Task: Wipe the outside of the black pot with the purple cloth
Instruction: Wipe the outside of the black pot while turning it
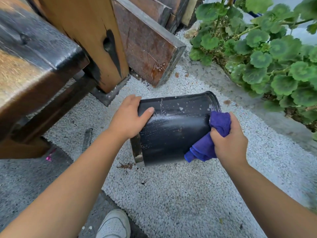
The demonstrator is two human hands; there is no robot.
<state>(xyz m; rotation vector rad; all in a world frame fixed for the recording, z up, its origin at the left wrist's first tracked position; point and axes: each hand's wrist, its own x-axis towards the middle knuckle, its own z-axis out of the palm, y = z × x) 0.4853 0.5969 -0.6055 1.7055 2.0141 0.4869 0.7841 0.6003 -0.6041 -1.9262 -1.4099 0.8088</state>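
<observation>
Right hand (228, 140) is closed in a fist around the purple cloth (211, 136), bunching it up, with the cloth's top fold pressed against the right end of the black pot (173, 127) and a loose tail hanging down toward the near side. Left hand (128, 119) is clamped over the pot's left end, thumb laid flat across the top of the wall and fingers curled out of sight behind, steadying it. The pot lies on its side between the two hands, long axis running left to right and tipped a little away at the right, where the flared rim sits on the far side. It looks held just off the pale gravel (171, 194), though contact underneath cannot be told. So the cloth hand sits at the rim end, and the unwiped stretch lies leftward from it, toward the bracing hand; a sweep along the axis seems the natural next stroke. The wall is glossy black, streaked and beaded with water and pale flecks on the upper half, cleaner lower down, with a shiny metallic band (137, 148) at the left end.
</observation>
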